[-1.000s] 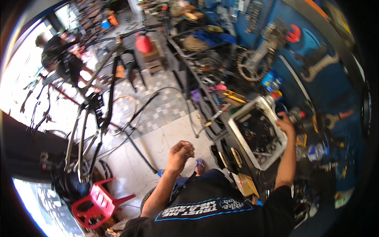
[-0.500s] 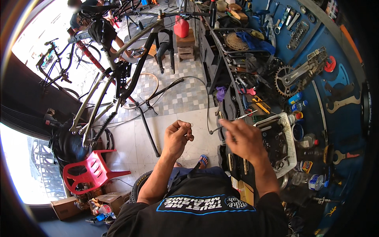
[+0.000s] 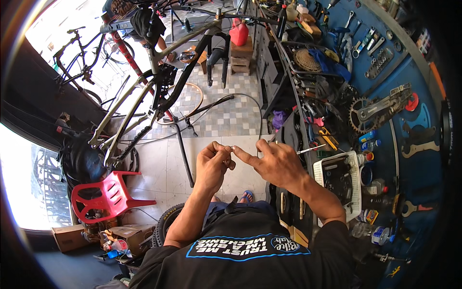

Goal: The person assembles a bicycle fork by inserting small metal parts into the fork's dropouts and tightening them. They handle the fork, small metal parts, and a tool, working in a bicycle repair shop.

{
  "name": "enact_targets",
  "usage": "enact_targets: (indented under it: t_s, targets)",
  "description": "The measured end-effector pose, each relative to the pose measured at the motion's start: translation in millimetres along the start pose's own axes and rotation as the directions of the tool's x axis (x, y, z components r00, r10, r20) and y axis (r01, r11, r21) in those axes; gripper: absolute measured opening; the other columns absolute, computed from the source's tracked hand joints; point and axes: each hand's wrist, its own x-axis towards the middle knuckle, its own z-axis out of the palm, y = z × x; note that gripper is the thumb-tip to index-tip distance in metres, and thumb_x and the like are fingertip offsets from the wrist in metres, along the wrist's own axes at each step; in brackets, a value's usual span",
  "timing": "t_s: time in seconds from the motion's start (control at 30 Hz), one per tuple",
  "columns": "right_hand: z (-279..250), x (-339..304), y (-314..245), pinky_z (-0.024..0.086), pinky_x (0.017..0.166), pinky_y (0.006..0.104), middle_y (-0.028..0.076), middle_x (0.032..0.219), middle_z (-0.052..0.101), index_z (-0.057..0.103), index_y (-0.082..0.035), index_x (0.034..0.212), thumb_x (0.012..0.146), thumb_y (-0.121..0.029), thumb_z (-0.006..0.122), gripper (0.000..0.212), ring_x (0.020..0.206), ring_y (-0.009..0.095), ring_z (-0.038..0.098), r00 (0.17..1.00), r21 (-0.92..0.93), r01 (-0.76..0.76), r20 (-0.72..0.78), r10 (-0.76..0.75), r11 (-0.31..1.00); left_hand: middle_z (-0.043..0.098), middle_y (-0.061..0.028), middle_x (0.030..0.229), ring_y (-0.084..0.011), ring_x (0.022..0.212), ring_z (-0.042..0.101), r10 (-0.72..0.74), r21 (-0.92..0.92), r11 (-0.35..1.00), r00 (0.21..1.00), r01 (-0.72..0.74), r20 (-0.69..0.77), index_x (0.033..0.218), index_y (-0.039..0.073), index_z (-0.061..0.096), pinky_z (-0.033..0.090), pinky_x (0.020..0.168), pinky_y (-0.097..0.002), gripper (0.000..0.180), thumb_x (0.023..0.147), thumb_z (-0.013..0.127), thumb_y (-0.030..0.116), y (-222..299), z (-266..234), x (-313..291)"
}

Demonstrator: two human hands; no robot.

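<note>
My left hand [image 3: 212,162] and my right hand [image 3: 270,161] meet in front of me above the tiled floor. Between the fingertips of both sits a very small pale part [image 3: 232,149], pinched from each side. A thin metal tool or rod [image 3: 310,149] sticks out to the right from my right hand. Just right of my right hand stands a white slotted basket [image 3: 355,179] with dark parts in it, on the cluttered workbench [image 3: 308,108].
A bicycle frame [image 3: 159,82] stands on a repair stand ahead left. A red plastic stool [image 3: 108,195] lies at lower left, a tyre [image 3: 166,224] by my knee. A blue tool wall [image 3: 394,96] with a chainring crank [image 3: 380,113] fills the right. Another person sits far back.
My right hand left the basket at the bench and swung left to meet my left hand. Both hands now pinch the small part together. The view has tilted toward the floor.
</note>
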Motion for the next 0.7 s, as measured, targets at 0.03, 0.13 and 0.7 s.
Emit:
enact_targets:
  t_s: [0.03,0.13,0.7]
  targets:
    - [-0.4,1.0,-1.1,0.054,0.054,0.031,0.003,0.089,0.055,0.056,-0.037,0.147,0.076,-0.01,0.077,0.079,0.067,0.015,0.062,1.0,0.017,0.006,-0.003,-0.006,1.0,0.059,-0.0031,0.075,-0.0112,0.064,0.054,0.005,-0.001,1.0,1.0,-0.005,-0.007,0.088,0.006,0.058,0.049,0.061,-0.032,0.014,0.099,0.067,0.005,2.0,-0.8,0.4]
    - [-2.1,4.5,-2.2,0.053,0.053,0.0309,0.003,0.089,0.055,0.056,-0.037,0.147,0.075,-0.012,0.078,0.079,0.067,0.014,0.062,1.0,0.047,0.002,-0.011,-0.002,0.999,0.06,-0.0033,0.077,-0.0112,0.064,0.054,0.001,-0.015,1.0,1.0,-0.001,-0.005,0.088,0.006,0.058,0.049,0.062,-0.0319,0.014,0.099,0.067,0.005,4.6,-5.4,2.6]
    - [-3.5,7.8,-7.6,0.052,0.056,0.0292,0.001,0.087,0.055,0.06,-0.032,0.146,0.074,-0.014,0.078,0.076,0.068,0.013,0.062,0.998,0.152,-0.024,-0.054,0.032,0.988,0.058,-0.0033,0.075,-0.0116,0.065,0.054,0.009,0.009,1.0,1.0,-0.009,-0.014,0.087,0.006,0.056,0.048,0.061,-0.0318,0.016,0.098,0.068,0.006,7.5,-5.9,2.2]
